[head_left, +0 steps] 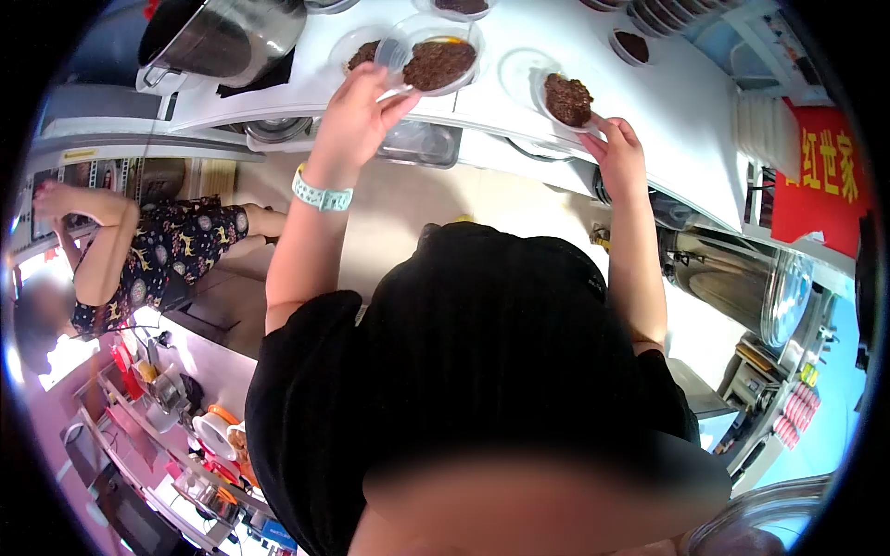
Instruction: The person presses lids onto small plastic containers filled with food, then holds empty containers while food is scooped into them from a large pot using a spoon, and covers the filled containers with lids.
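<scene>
My left hand (357, 116), with a pale green patterned band on its wrist, is closed on the rim of a clear plastic tub (440, 65) of dark brown, chunky food. A second tub (363, 54) of similar food sits just behind those fingers. Between finger and thumb, my right hand (619, 153) grips the edge of a smaller clear tub (567, 100), also filled with dark brown food. Both held tubs are over the white counter (677, 116), near its front edge. I cannot tell whether their bases touch it.
A large steel pot (227, 42) stands at the counter's left. More tubs, one a small dark-filled one (631, 46), sit farther back, with stacked containers (681, 14) at the back right. Another person (167, 250) is at the left. A red sign (820, 176) hangs at right.
</scene>
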`<action>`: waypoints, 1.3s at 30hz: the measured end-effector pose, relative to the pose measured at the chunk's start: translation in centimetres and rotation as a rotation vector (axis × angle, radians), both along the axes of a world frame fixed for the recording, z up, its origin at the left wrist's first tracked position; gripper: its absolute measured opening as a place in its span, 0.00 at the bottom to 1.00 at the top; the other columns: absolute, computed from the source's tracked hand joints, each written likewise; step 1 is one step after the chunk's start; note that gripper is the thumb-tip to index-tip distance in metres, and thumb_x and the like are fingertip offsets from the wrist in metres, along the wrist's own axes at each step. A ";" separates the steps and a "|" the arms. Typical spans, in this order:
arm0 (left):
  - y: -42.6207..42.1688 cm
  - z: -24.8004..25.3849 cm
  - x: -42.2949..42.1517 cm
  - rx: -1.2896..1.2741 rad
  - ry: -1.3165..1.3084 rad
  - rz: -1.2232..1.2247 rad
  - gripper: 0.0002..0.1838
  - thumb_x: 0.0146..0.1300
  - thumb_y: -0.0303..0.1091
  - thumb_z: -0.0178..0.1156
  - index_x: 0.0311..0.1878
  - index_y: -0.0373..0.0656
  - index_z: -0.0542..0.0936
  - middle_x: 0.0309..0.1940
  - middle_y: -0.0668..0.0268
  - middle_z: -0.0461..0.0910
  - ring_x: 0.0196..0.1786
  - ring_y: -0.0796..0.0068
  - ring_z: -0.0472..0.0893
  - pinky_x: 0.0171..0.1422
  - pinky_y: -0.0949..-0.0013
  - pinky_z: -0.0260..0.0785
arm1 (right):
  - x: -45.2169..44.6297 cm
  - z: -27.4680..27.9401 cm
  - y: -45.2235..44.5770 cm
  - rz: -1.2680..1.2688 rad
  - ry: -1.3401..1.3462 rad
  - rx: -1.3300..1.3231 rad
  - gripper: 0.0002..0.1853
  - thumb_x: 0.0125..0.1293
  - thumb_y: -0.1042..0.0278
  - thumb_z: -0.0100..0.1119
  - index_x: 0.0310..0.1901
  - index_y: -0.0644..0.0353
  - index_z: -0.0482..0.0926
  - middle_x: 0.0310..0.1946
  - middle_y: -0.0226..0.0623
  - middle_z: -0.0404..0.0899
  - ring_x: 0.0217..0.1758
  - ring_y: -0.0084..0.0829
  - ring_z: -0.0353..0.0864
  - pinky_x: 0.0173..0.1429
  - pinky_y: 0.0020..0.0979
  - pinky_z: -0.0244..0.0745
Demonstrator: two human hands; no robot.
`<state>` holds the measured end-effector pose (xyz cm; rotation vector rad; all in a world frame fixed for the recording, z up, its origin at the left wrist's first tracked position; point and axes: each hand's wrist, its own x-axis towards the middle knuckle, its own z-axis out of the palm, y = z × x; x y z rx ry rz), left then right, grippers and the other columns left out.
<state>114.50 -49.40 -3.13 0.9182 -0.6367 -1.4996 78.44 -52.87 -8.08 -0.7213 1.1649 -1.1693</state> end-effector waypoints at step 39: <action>11.1 -5.2 -2.4 0.281 0.133 0.081 0.04 0.68 0.32 0.54 0.42 0.49 0.70 0.48 0.61 0.79 0.51 0.62 0.81 0.59 0.57 0.73 | -1.7 -2.0 -7.6 0.028 0.301 -0.135 0.29 0.70 0.74 0.49 0.71 0.59 0.54 0.34 0.42 0.79 0.35 0.31 0.82 0.44 0.33 0.83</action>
